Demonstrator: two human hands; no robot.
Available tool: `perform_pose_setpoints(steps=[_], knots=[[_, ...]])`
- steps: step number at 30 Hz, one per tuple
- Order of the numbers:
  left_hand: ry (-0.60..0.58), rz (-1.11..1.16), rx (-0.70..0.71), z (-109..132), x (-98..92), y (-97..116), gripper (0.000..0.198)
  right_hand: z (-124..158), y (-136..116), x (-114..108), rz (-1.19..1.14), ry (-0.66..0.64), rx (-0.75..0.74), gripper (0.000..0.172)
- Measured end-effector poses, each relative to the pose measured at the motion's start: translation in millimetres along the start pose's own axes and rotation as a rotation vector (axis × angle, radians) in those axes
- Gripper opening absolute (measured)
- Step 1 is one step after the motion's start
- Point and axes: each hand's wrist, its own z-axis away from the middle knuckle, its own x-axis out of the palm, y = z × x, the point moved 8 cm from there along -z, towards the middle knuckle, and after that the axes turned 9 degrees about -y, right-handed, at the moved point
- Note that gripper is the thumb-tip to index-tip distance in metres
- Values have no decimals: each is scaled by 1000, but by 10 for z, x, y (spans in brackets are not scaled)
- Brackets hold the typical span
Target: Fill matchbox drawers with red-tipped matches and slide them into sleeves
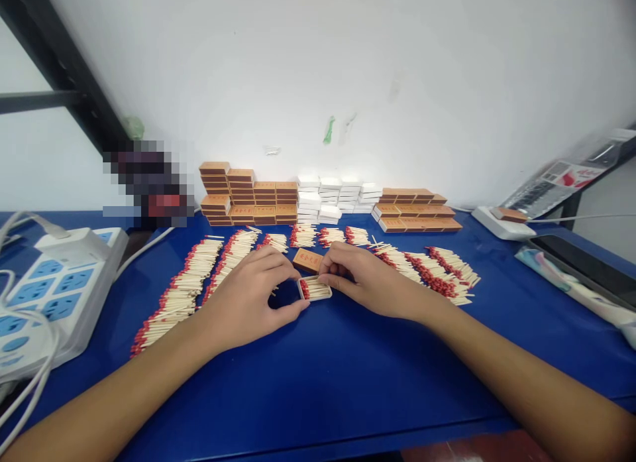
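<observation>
A white matchbox tray [315, 297] with red-tipped matches [316, 288] in it rests on the blue table. Thumb and forefinger of my left hand [261, 289] grip its left end. My right hand [365, 280] has its fingers pinched at the tray's right end, over the match sticks; what lies between the fingertips is too small to make out. Just behind the tray lies an orange-brown matchbox sleeve [307, 259]. Rows of loose matches [181, 283] spread to the left, and more match piles [432, 273] lie right of my right hand.
Along the wall stand stacked brown matchboxes [243, 200], white trays [328, 197] and more brown boxes [417, 210]. A power strip [64, 283] with white cables is at left. At right are a phone [586, 266], a plastic packet [571, 296] and a white adapter [501, 225].
</observation>
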Motion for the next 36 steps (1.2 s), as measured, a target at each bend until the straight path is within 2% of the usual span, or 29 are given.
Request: perform_pose_setpoints(steps=[3, 6, 11, 15, 19, 23, 27, 30, 33, 36], knots=[[0, -4, -4, 0, 5, -7, 20, 11, -18, -14, 14, 10, -12, 12], [1, -11, -5, 2, 8, -11, 20, 24, 34, -144, 59, 52, -33, 13], [5, -10, -1, 13, 4, -6, 20, 92, 411, -599, 341, 252, 65, 15], [10, -3, 4, 15, -11, 0, 21, 135, 725, -789, 453, 245, 170, 15], [14, 8, 6, 5, -24, 15, 19, 168, 771, -877, 439, 273, 176, 18], [22, 22, 41, -3, -19, 54, 17, 117, 609, -745, 311, 286, 115, 21], [29, 19, 54, -7, -27, 54, 17, -5, 297, -382, 218, 258, -25, 23], [24, 7, 33, -6, -50, 27, 16, -80, 162, -175, 207, 237, -71, 21], [30, 7, 24, 1, -85, 9, 15, -115, 132, -113, 219, 230, -97, 18], [31, 13, 17, 5, -105, -1, 12, -135, 169, -117, 216, 232, -88, 23]])
